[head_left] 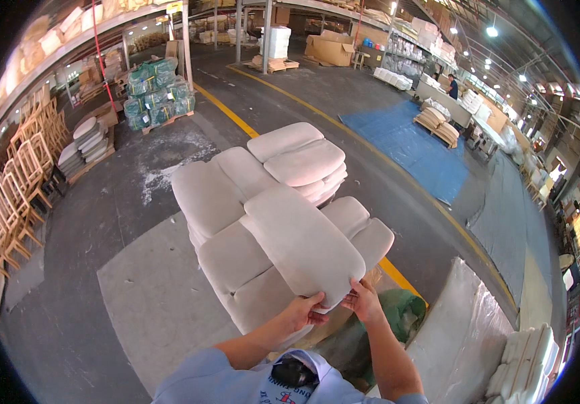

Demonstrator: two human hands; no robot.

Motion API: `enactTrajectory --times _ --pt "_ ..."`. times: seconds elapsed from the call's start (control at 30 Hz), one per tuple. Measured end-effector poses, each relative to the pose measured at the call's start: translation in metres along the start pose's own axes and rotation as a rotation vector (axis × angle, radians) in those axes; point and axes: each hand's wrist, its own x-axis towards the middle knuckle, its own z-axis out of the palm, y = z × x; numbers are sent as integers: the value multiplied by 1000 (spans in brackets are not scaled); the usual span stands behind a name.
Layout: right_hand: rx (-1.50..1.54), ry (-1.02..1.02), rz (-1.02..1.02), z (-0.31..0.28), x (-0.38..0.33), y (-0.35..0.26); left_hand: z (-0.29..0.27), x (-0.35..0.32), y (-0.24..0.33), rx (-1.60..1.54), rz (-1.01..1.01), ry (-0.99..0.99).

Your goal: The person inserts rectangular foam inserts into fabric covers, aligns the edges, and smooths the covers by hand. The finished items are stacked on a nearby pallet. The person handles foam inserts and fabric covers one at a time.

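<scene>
A long, rounded beige seat cushion (301,242) lies tilted on top of a pile of similar beige cushions (236,195). My left hand (305,310) grips its near edge from below, and my right hand (363,300) holds the same edge just to the right. Further stacked cushions (301,161) sit at the far side of the pile.
Wooden chair frames (17,195) line the left. Green wrapped bundles on a pallet (157,94) stand behind the pile. A blue tarp (408,145) covers floor at right. White padded pieces (525,367) and plastic sheet (461,330) lie at lower right. A person (452,87) stands far back.
</scene>
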Motion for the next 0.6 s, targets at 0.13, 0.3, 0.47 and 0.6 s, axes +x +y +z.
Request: enactTrajectory --times 0.13,0.3,0.47,0.6 --pt "-4 92 -145 29 13 -3 6 -2 7 56 57 15" --pt "-115 149 -203 27 21 -17 21 5 22 154 27 81" --pt "6 50 -2 -7 -5 19 17 15 7 222 105 136" --pt "68 151 13 -34 -67 100 5 13 -7 219 141 165"
